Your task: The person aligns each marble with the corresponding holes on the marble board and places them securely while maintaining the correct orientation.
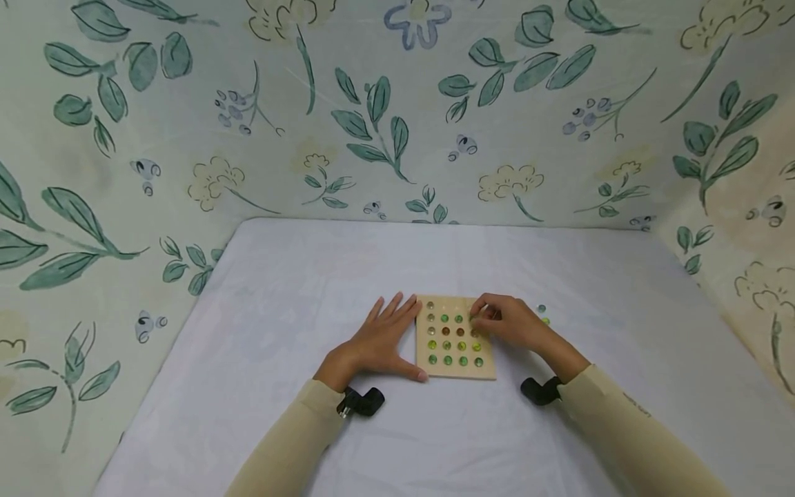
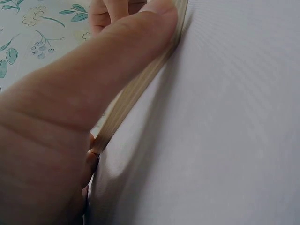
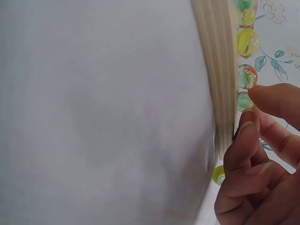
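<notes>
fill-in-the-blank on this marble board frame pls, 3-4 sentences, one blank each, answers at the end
1. The left hand rests flat against the ____ edge of the wooden board.
2. The board lies on a ____ tablecloth.
3. The right hand has its fingers at the board's ____ edge, beside the marbles.
4. A few loose marbles lie on the cloth to the ____ of the board.

Missing words: left; white; right; right
</notes>
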### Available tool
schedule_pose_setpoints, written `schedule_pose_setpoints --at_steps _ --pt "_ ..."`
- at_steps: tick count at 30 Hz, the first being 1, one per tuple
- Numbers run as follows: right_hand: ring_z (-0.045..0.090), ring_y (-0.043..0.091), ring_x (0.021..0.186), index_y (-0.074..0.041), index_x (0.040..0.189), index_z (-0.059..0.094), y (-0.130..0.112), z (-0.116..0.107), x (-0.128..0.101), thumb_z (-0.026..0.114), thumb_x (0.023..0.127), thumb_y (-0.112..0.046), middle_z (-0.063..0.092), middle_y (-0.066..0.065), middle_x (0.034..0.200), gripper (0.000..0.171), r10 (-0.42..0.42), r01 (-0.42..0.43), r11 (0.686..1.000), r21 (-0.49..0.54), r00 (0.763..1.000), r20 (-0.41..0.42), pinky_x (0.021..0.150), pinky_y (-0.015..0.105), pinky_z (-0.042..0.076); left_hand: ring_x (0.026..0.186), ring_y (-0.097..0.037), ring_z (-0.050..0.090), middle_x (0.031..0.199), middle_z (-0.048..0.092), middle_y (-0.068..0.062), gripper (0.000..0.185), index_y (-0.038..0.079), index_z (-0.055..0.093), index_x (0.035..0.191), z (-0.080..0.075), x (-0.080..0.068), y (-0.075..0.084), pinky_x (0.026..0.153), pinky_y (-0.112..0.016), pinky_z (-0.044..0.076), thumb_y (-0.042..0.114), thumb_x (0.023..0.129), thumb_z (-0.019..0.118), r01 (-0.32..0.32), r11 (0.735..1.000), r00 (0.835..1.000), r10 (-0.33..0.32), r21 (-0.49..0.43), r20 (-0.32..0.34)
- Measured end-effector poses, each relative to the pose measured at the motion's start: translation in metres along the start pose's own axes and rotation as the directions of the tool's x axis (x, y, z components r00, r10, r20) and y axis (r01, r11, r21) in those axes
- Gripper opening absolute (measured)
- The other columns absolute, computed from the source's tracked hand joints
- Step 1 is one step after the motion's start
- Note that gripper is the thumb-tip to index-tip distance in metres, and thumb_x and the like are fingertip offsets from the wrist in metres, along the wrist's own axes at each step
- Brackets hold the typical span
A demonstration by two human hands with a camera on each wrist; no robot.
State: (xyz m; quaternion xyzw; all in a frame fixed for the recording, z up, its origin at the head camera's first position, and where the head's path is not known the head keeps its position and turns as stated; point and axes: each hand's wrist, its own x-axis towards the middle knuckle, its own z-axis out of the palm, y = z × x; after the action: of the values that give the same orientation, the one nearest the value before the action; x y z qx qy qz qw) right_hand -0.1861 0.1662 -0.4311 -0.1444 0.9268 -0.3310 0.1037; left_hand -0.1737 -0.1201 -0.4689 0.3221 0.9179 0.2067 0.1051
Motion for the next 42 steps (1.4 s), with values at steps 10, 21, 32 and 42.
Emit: schedule_pose_setpoints --at_steps 10,21,32,42 --pt "0.052 0.017 0.07 -0.011 0.098 0.066 0.0 -0.002 -0.001 0.069 0.089 -0.015 0.06 0.001 0.08 0.011 -0.009 0.009 1.0 0.007 1.0 0.0 0.06 0.029 0.045 0.148 -0.024 -0.006 0.162 0.003 -0.003 0.128 0.013 0.007 0.156 -0.006 -0.001 0.005 0.117 -0.047 -0.008 0.078 0.064 0.068 -0.002 1.0 1.0 0.002 -0.005 0.014" --pt "0.052 0.018 0.071 -0.012 0.1 0.066 0.0 -0.005 -0.003 0.069 0.089 -0.016 0.06 0.002 0.082 0.012 -0.023 0.023 1.0 -0.001 1.0 -0.009 0.06 0.029 0.045 0.148 -0.022 -0.008 0.162 0.001 -0.001 0.13 0.015 0.004 0.157 -0.004 -0.001 0.003 0.117 -0.046 -0.009 0.083 0.063 0.064 -0.002 1.0 1.0 0.002 0.016 0.013" --pt "0.052 0.018 0.069 -0.013 0.101 0.067 0.005 -0.01 -0.008 0.071 0.088 -0.018 0.061 0.003 0.082 0.014 0.001 -0.002 1.0 -0.013 1.0 -0.025 0.059 0.03 0.044 0.148 -0.024 -0.006 0.162 0.003 -0.002 0.13 0.014 0.006 0.156 -0.005 -0.003 0.004 0.117 -0.048 -0.007 0.08 0.063 0.067 -0.012 1.0 1.0 0.012 -0.005 0.001" --pt "0.051 0.018 0.066 -0.013 0.102 0.067 0.011 -0.017 -0.014 0.07 0.089 -0.019 0.061 0.003 0.082 0.015 0.015 -0.016 1.0 -0.022 0.999 -0.035 0.056 0.029 0.044 0.148 -0.022 -0.007 0.162 0.002 -0.001 0.13 0.015 0.005 0.157 -0.004 -0.002 0.004 0.118 -0.048 -0.007 0.082 0.063 0.065 -0.007 1.0 1.0 0.007 0.018 0.009"
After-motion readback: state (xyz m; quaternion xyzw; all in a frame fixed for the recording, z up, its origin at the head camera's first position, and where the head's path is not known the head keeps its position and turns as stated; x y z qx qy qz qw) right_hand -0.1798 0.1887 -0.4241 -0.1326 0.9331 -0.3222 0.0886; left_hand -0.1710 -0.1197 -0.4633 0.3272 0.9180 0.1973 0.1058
